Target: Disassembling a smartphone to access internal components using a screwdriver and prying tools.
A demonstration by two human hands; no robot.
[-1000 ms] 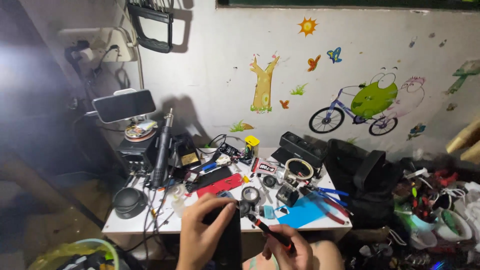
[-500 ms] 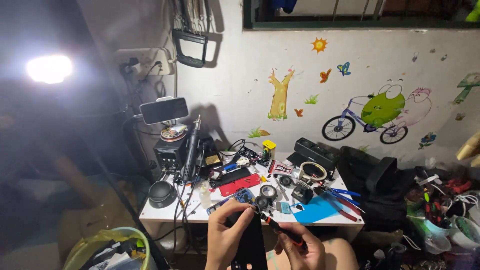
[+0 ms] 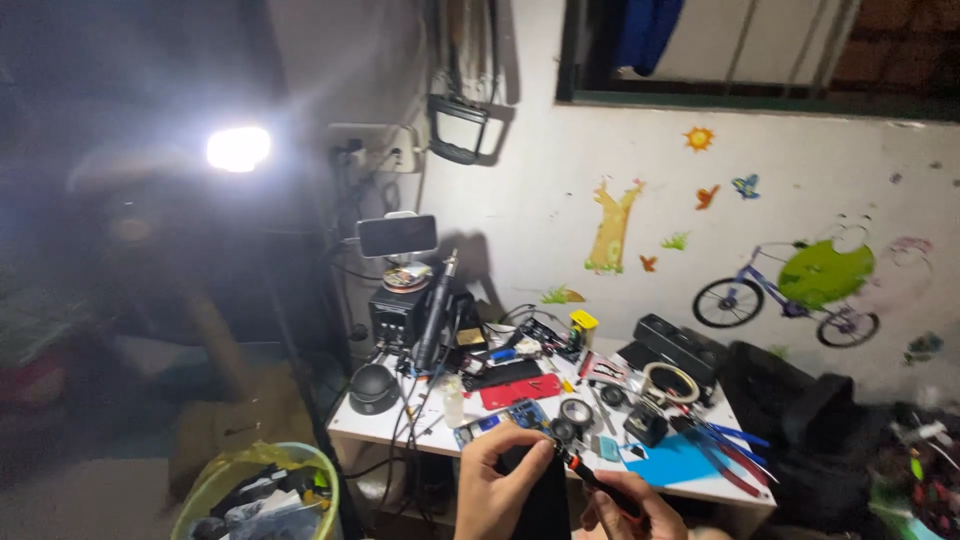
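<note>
My left hand (image 3: 497, 485) grips a dark flat phone-like device (image 3: 536, 498) at the bottom of the view, thumb and fingers around its upper edge. My right hand (image 3: 625, 512) holds a thin red-and-black screwdriver (image 3: 598, 482), its tip touching the top right corner of the device. Both hands hover just in front of a small white table (image 3: 385, 425) crowded with tools, a red flat piece (image 3: 520, 390) and a blue mat (image 3: 680, 462).
On the table stand a black soldering station (image 3: 400, 315), a phone on a stand (image 3: 398, 236), a black dome (image 3: 372, 385) and a tape roll (image 3: 668, 381). A green bin (image 3: 250, 495) sits lower left. A lamp (image 3: 238, 148) glares left; a black bag (image 3: 800, 420) right.
The view has lifted and swung, so the table and hands sit lower and further right in the frame. Both hands keep the device and screwdriver together.
</note>
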